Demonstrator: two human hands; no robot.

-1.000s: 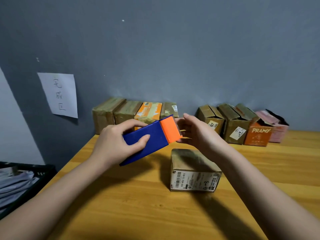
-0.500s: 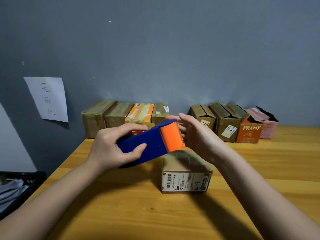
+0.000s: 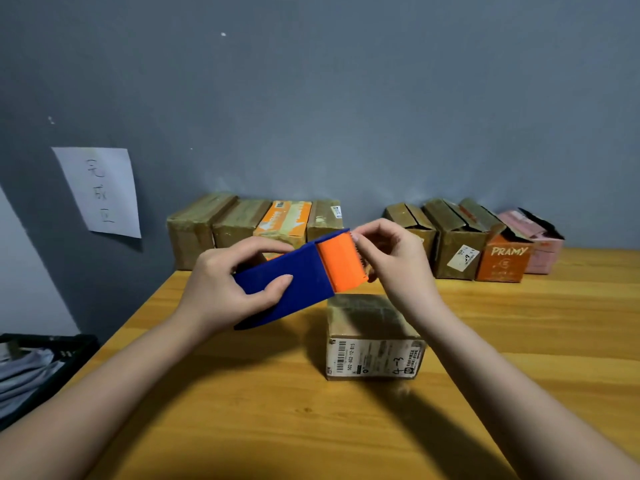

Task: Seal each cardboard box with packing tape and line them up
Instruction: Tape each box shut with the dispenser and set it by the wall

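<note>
**Tape end being drawn at the dispenser, box waiting below**

I see the left hand point(image 3: 221, 289) wrapped around the blue body of the tape dispenser point(image 3: 301, 278), thumb on its near face and fingers over the top, holding it in the air above the surface point(image 3: 242, 410). The right hand point(image 3: 391, 261) is at the orange cutter end, fingertips point(image 3: 358, 237) curled and pinched together at the serrated edge, apparently on the tape end; the tape itself is too thin to make out.

The cardboard box point(image 3: 374, 337) in hand stands on the surface just below and in front of both hands, flaps down, label facing me. Against the wall, a row of four closed boxes point(image 3: 252, 223) sits left, near a paper sign point(image 3: 100, 192); a group of open-flapped boxes point(image 3: 464, 237) sits right, well apart from the first row.

My judgement: the step is freeing the tape end. To do it well, I would pull the end straight out, clear of the teeth, keep the dispenser level, then lay the tape along the box's top seam and press it flat before cutting.
</note>
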